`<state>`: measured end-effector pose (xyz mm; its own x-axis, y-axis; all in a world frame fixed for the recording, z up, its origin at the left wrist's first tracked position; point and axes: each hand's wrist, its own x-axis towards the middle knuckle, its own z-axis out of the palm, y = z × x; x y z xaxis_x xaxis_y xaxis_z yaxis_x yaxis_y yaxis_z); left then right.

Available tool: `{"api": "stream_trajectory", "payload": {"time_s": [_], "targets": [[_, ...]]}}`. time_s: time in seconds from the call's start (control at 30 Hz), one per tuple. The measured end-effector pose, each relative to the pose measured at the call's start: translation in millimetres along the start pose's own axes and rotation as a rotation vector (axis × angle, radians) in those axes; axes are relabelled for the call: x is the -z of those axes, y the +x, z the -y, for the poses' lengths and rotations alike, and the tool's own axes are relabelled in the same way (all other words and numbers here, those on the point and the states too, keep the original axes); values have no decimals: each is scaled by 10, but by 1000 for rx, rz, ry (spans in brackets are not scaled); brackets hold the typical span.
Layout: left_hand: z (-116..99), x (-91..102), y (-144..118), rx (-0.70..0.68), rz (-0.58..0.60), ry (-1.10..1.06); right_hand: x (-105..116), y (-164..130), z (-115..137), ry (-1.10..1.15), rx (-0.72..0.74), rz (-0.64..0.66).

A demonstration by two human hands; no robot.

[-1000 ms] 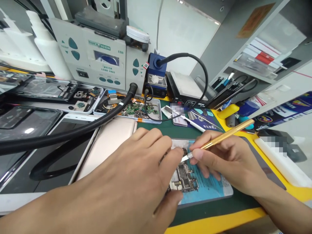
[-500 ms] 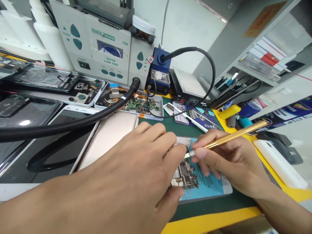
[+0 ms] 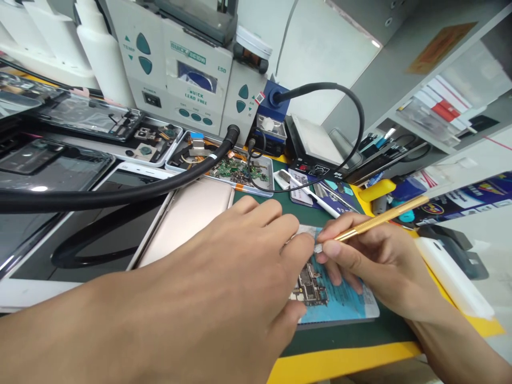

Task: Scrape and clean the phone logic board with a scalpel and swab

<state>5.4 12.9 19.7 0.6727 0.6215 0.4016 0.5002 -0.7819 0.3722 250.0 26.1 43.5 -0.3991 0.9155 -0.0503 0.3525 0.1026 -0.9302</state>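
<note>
My right hand [image 3: 372, 256] pinches a craft knife [image 3: 376, 221] with a gold handle, its silver collar low between thumb and fingers. The knife's tip is hidden behind the index finger of my left hand [image 3: 248, 266]. That hand arches over a phone circuit board [image 3: 311, 285], fingers bent down and thumb at the near side, gripping it steady. Part of the board shows to the right of the fingers; the fingertips' contact is covered. Beneath the board lies a flat blue-and-white pad [image 3: 352, 309] on a green mat [image 3: 320, 338].
Behind stand a hot air station [image 3: 192, 80] and a blue soldering unit [image 3: 276, 106]. A thick black hose [image 3: 172, 184] crosses phones on the left. Trays of parts [image 3: 256, 173], a white-handled brush [image 3: 316, 197], a yellow tool [image 3: 378, 189] and a white case [image 3: 456, 277] surround the mat.
The view has shifted slightly, so the background sits further right. The knife tip, visible before beside my left index finger, is now behind it. Both hands keep their grips.
</note>
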Motion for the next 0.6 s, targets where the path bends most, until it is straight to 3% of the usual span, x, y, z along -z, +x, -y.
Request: {"api": "stream_trajectory", "payload": {"time_s": [0.13, 0.4, 0.6], "targets": [[-2, -2, -6, -1, 0, -9, -41, 1, 46, -45, 2, -18], [1, -20, -5, -10, -45, -9, -118, -67, 29, -236, 178, -146], [-12, -26, -6, -5, -55, -13, -134, -130, -39, -203, 189, -172]]}}
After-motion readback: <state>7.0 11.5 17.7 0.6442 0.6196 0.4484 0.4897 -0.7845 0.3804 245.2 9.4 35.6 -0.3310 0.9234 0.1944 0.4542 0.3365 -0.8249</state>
